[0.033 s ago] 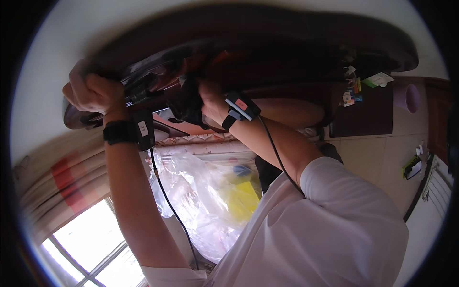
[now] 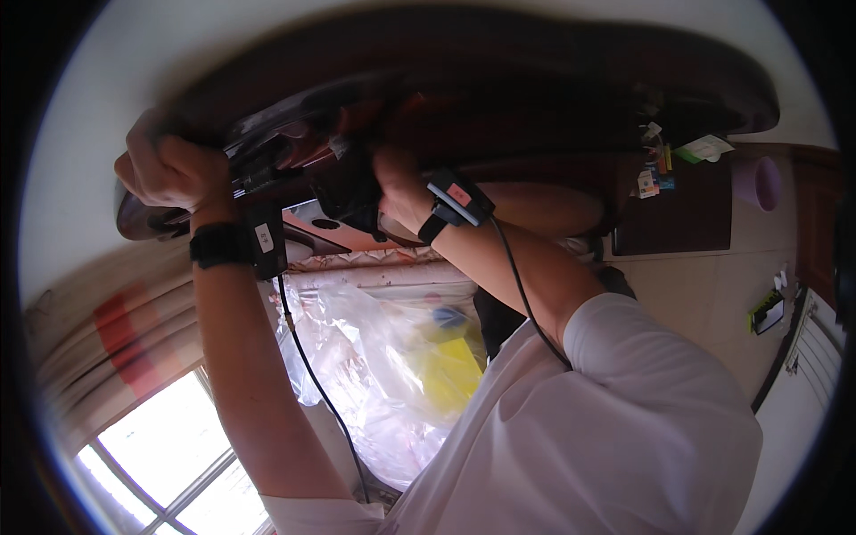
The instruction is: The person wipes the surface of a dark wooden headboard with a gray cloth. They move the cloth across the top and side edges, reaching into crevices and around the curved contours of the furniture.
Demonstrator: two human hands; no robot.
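Observation:
A long, curved piece of dark glossy wooden furniture (image 2: pixel 553 76) stretches across the top. At its left end, my left hand (image 2: pixel 169 171) is curled into a closed grip around the edge. Further right, my right hand (image 2: pixel 399 183) is closed against a black, limp, cloth-like piece (image 2: pixel 357 189), pressed to the shiny wooden surface. The fingers of this hand are mostly hidden in shadow. Each of my wrists carries a black strap with a small cabled box.
Below my arms lies clear plastic wrapping (image 2: pixel 357 357) with a yellow item under it. A striped curtain (image 2: pixel 134 339) and a window are at lower left. On the right are a purple bin (image 2: pixel 758 185), small packets (image 2: pixel 655 169) and a tiled floor.
My right wrist has shifted slightly to the right and turned a little, with the black piece still at the hand. My left hand stays on the edge.

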